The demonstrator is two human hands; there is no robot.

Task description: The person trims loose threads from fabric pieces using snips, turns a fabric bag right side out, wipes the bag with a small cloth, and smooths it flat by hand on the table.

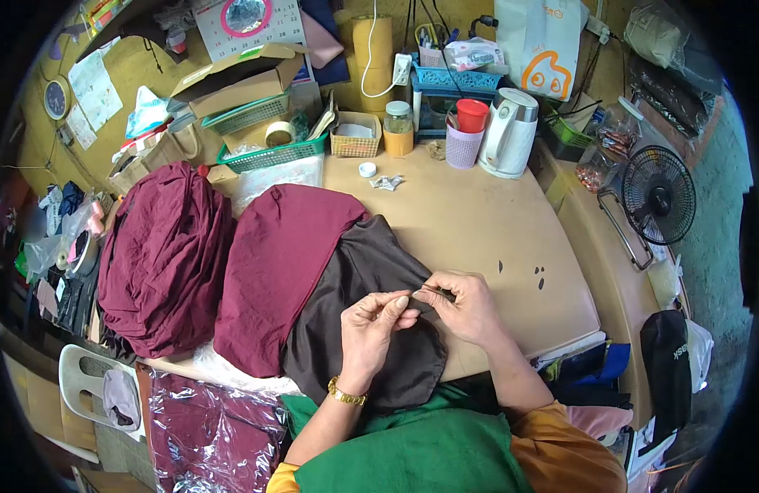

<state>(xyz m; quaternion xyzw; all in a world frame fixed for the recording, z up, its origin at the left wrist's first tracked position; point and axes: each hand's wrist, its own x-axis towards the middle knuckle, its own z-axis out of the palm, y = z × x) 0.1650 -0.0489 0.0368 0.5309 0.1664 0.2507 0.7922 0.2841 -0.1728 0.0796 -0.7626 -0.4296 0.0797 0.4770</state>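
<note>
A black cloth (334, 283) lies across the front of the table, partly under a smooth maroon cloth (268, 255). My left hand (373, 327), with a gold watch (346, 392) on the wrist, is closed in a pinch at the black cloth's right part. Right beside it, my right hand (463, 306) pinches a dark edge of the same cloth. The fingertips of both hands nearly meet. Whether a small tool is also between them is hidden. Left of the cloths sits a big crumpled heap of maroon fabric (166, 255).
Along the back stand a white electric kettle (509, 135), a purple cup (463, 148), a jar (398, 131) and a green basket (272, 154). A black fan (659, 195) is at the right. A white plastic chair (71, 382) is at the lower left.
</note>
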